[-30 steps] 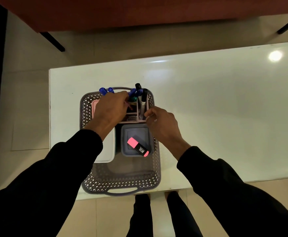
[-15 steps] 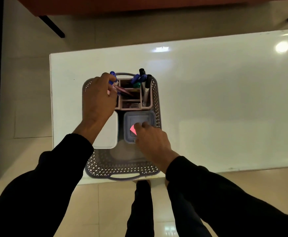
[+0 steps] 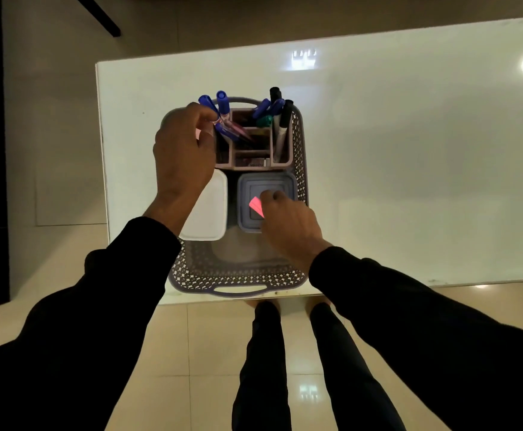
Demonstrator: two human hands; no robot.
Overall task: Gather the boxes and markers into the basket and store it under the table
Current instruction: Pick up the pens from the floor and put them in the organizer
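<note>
A grey perforated basket (image 3: 238, 279) stands at the near left edge of the white table (image 3: 394, 157). Inside it are a pink divided organizer (image 3: 250, 164) full of blue and black markers (image 3: 280, 119), a white lidded box (image 3: 210, 209) and a grey lidded box (image 3: 254, 185). My left hand (image 3: 182, 150) pinches blue markers (image 3: 221, 102) at the organizer's left compartment. On the grey box's lid lies a pink highlighter (image 3: 255, 206), which my right hand (image 3: 288, 225) grips, hiding most of it.
The basket's near handle (image 3: 241, 291) overhangs the table's front edge. Beige tiled floor (image 3: 191, 337) and my legs lie below. A dark table leg (image 3: 98, 14) stands at the far left.
My right hand dropped from the organizer's right side onto the pink highlighter on the grey box. My left hand shifted left to the blue markers. The view moved closer.
</note>
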